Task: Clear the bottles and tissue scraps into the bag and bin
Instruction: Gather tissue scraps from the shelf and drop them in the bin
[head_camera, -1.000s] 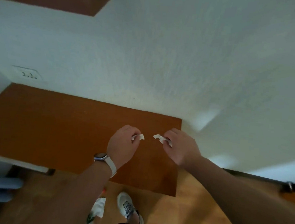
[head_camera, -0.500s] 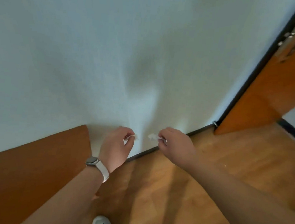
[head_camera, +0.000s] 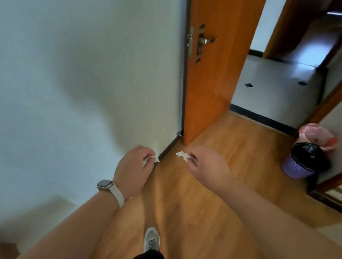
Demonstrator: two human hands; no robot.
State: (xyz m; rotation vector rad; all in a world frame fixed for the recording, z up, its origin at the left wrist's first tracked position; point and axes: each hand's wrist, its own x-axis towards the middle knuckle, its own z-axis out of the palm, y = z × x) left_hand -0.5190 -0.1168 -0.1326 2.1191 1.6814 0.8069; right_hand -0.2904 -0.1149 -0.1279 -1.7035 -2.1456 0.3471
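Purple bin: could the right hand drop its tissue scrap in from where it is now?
Probably not yet. The right hand pinches its tissue scrap well short of the purple bin, which stands off to the right. Only open wood floor lies between, so walking closer should do.

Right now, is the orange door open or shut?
Open. The orange door is swung back toward the white wall, and the tiled floor outside shows through the doorway to its right.
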